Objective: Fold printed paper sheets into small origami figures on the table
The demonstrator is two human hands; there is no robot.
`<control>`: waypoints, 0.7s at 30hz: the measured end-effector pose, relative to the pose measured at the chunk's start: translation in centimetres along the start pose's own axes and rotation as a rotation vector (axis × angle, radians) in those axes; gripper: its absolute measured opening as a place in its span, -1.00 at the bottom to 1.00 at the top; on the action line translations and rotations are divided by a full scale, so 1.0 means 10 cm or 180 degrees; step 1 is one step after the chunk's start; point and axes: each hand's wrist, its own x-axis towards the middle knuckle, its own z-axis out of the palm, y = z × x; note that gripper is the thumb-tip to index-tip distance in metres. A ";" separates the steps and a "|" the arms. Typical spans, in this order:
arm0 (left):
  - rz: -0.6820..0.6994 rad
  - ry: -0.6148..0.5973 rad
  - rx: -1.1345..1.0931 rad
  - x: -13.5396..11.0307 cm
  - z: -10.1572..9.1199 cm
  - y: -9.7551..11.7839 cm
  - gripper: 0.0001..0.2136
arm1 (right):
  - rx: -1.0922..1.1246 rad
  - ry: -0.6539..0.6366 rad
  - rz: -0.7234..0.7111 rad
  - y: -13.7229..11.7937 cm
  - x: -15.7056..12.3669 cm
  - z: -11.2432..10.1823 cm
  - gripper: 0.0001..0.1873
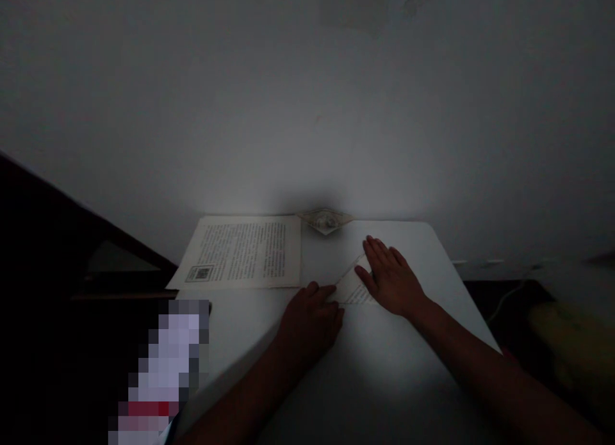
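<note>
A small folded piece of printed paper [354,290] lies on the white table [384,381] between my two hands. My left hand [310,320] is at its left corner, the fingers partly curled and closed around that tip. Across the right part of the paper my right hand [391,275] lies flat, fingers stretched out and the thumb apart, covering that end. Lines of print show along the paper's lower edge.
A stack of printed pages [245,253] with a square code lies at the table's back left. Against the wall [307,112] stands a folded paper shape [325,221], open at the top. A pixelated bright patch [163,362] is at the left edge.
</note>
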 end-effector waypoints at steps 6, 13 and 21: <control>-0.0085 0.0021 -0.0089 -0.09 -0.07 -0.04 -0.79 | -0.0009 -0.0005 0.0025 -0.02 0.00 -0.03 -0.30; -0.0201 0.0065 -0.0604 -0.14 -0.07 -0.13 -0.83 | 0.0080 -0.0009 0.0007 0.00 0.00 -0.01 -0.30; -0.0324 -0.0037 -0.0852 -0.10 -0.02 -0.18 -0.75 | 0.0530 0.0169 -0.0349 -0.21 -0.08 -0.24 -0.43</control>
